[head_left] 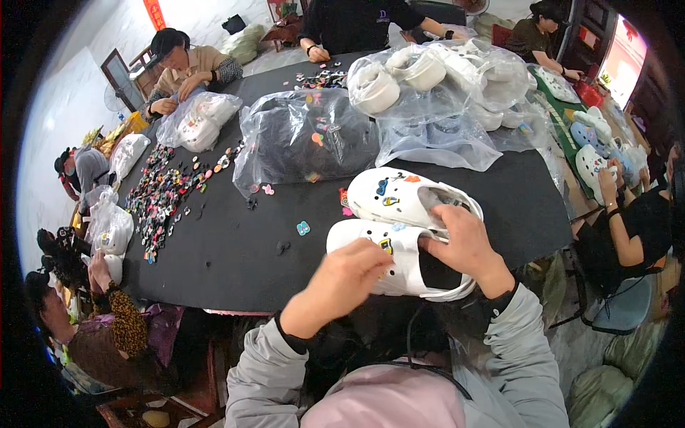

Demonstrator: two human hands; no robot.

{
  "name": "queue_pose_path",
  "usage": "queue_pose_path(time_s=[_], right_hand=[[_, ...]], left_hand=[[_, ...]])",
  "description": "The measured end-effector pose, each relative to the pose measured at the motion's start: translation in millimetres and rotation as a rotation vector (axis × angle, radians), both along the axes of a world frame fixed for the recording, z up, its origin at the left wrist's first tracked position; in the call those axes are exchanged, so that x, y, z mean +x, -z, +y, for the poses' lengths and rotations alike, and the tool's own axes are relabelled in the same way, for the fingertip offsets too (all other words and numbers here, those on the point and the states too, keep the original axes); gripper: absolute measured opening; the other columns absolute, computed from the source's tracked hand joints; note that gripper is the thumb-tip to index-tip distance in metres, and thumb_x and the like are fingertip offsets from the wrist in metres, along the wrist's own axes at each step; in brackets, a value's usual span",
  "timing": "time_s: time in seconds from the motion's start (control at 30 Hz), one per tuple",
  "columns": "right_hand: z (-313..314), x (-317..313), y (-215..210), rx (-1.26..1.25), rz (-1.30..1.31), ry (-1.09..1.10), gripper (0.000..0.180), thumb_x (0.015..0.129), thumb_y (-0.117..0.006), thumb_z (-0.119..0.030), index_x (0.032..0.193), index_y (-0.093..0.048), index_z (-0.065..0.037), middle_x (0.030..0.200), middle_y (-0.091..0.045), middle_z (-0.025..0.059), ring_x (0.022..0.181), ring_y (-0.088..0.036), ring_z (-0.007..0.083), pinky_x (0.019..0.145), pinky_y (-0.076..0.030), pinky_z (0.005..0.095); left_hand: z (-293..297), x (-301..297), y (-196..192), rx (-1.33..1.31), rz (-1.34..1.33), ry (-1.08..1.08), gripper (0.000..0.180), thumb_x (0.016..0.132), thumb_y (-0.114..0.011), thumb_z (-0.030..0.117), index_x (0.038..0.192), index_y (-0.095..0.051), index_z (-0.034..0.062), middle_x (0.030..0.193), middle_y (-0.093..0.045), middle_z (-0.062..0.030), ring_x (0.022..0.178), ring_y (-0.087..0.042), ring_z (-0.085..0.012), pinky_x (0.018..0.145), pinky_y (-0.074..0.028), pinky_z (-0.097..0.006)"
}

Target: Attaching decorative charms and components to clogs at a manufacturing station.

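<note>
Two white clog shoes lie side by side near the front edge of the black table (235,250). The nearer clog (407,274) is under both my hands. My left hand (342,282) presses on its toe part, fingers pinched at a small yellow charm. My right hand (464,246) grips the clog's rim at its opening. The farther clog (399,196) carries several coloured charms on its top and touches the nearer one.
Clear bags hold a dark bundle (307,135) and white clogs (435,78). Loose charms (160,196) are spread at the table's left; one blue charm (303,228) lies near the clogs. Other people sit around the table, handling charms and clogs.
</note>
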State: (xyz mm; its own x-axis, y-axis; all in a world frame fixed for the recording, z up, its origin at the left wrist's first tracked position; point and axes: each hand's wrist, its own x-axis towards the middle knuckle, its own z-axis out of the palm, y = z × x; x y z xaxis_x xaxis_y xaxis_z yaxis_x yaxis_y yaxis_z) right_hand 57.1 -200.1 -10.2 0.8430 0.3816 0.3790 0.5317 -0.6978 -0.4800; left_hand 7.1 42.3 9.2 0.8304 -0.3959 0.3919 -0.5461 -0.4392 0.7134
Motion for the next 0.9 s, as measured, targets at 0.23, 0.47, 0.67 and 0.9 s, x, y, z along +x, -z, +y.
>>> queue_pose_path(time_s=[0.23,0.47,0.67,0.9], right_hand=[[-4,1,0,-0.040,0.003,-0.020,0.051,0.072,-0.078,-0.024,0.113,-0.057,0.000,0.098,-0.064,0.0205,0.093,-0.061,0.0388,0.080,-0.048,0.0457],[-2,7,3,-0.188,-0.075,-0.093,0.041,0.080,-0.072,-0.032,0.108,-0.056,-0.006,0.089,-0.062,0.0162,0.084,-0.063,0.0362,0.069,-0.051,0.0464],[-6,5,-1,-0.306,-0.202,-0.166,0.029,0.079,-0.072,-0.028,0.093,-0.056,-0.009,0.080,-0.061,0.0107,0.076,-0.064,0.0307,0.062,-0.051,0.0418],[-2,-9,-7,-0.323,-0.274,-0.341,0.034,0.066,-0.077,-0.019,0.092,-0.057,-0.009,0.082,-0.056,0.0066,0.075,-0.059,0.0274,0.064,-0.047,0.0406]], left_hand=[[33,44,3,-0.049,0.101,-0.232,0.011,0.086,-0.065,-0.002,0.097,-0.067,-0.0004,0.090,-0.066,-0.0075,0.079,-0.063,-0.0129,0.069,-0.050,-0.026],[32,64,48,-0.382,0.246,-0.305,0.012,0.088,-0.066,0.002,0.100,-0.067,-0.0023,0.086,-0.065,-0.0025,0.076,-0.058,-0.0062,0.067,-0.047,-0.022],[31,50,45,-0.687,0.327,-0.250,0.013,0.091,-0.062,0.000,0.104,-0.063,-0.0025,0.092,-0.066,-0.0045,0.082,-0.061,-0.0089,0.074,-0.050,-0.023],[31,49,17,-0.468,0.264,-0.102,0.011,0.089,-0.063,-0.001,0.101,-0.064,-0.0034,0.090,-0.066,-0.0052,0.081,-0.060,-0.0080,0.073,-0.048,-0.023]])
